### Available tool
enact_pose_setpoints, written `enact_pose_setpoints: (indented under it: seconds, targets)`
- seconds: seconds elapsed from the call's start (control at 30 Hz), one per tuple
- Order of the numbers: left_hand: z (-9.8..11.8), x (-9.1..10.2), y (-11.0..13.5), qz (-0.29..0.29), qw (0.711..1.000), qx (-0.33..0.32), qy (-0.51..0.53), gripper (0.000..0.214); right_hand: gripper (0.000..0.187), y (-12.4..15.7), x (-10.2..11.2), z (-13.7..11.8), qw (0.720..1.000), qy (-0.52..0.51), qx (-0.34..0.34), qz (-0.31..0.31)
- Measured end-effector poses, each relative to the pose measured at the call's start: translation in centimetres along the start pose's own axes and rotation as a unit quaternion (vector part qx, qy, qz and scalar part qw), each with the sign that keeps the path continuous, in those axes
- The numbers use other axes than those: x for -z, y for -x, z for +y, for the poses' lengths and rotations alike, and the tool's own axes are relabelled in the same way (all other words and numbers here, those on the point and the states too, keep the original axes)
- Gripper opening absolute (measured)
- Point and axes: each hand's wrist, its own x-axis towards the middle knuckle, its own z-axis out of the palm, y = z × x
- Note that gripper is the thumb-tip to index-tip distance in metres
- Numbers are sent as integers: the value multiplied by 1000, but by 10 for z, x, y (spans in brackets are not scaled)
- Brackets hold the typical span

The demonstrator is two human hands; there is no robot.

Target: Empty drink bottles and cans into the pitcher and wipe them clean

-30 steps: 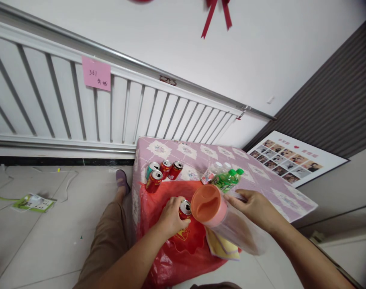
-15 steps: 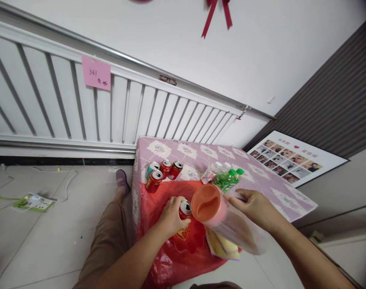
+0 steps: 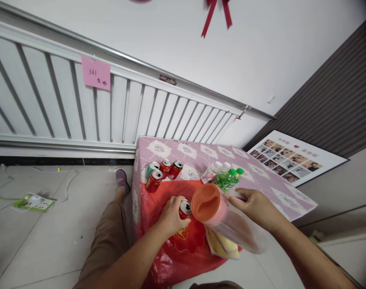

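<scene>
My left hand [image 3: 172, 214] is wrapped round an opened red drink can [image 3: 185, 209] above a red tray [image 3: 189, 241] with yellow print. In my right hand [image 3: 252, 204] is the handle of a clear pitcher [image 3: 243, 228] with an orange-pink lid [image 3: 207, 204]. The pitcher is tilted, its lid end close beside the can's top. Some brownish liquid seems to lie low in the pitcher. No stream shows between lid and can. Under the pitcher lies a folded yellow cloth [image 3: 221, 245].
Several opened cans [image 3: 165, 168] stand at the table's back left. Bottles with green caps [image 3: 229, 179] and white caps [image 3: 214, 170] stand behind the pitcher. Red plastic sheeting [image 3: 167, 265] covers the near end of the patterned tablecloth [image 3: 252, 172]. A white radiator [image 3: 119, 104] runs along the wall.
</scene>
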Motion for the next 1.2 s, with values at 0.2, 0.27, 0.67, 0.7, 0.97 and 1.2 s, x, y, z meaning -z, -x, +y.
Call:
enact_pose_setpoints:
  seconds: [0.2,0.27,0.67,0.7,0.97,1.2]
  targets:
    - [-1,0,0,2,1000,-5,0,61,46,0,1,0,1000,-11,4,-7]
    - [-2,-1,0,3,1000,-4,0,61,46,0,1,-1,1000,-9,8,-3]
    - [-3,-1,1,3,1000,-8,2,60,46,0,2,1,1000,-9,-1,-9]
    - [-3,-1,1,3,1000,-7,2,60,45,0,1,1,1000,-11,2,-8]
    - [-4,-1,0,2,1000,-3,2,62,46,1,2,1,1000,-21,12,-8]
    - [-4,-2,0,2,1000,-9,-6,59,46,1,4,-2,1000,-20,1,-16]
